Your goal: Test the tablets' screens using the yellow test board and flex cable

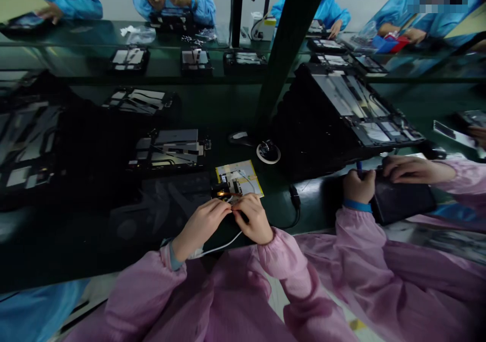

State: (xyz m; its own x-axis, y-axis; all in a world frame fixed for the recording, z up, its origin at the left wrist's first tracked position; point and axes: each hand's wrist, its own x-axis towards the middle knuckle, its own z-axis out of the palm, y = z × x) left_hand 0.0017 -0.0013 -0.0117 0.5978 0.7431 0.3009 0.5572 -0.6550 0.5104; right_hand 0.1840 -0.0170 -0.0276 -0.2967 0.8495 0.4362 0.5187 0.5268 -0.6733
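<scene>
My left hand point(204, 225) and my right hand point(253, 217) meet at the fingertips over the table's front part. Both are closed in a pinch; the small piece between the fingertips is mostly hidden. Just beyond them lies a flat silvery pack with yellow edges point(248, 172), which looks like a battery. Small dark parts and an orange-brown strip point(227, 194) lie between the pack and my fingers. A blue-green band point(175, 257) circles my left wrist, and a white cord point(224, 244) runs below my hands.
A dark panel point(170, 195) lies left of my hands, with an opened device point(170, 147) behind it. Stacked device frames point(353, 104) stand at right, near a black cable plug point(295, 196). A co-worker's hands point(359, 184) work on a dark tablet-like panel point(402, 200). Others sit opposite.
</scene>
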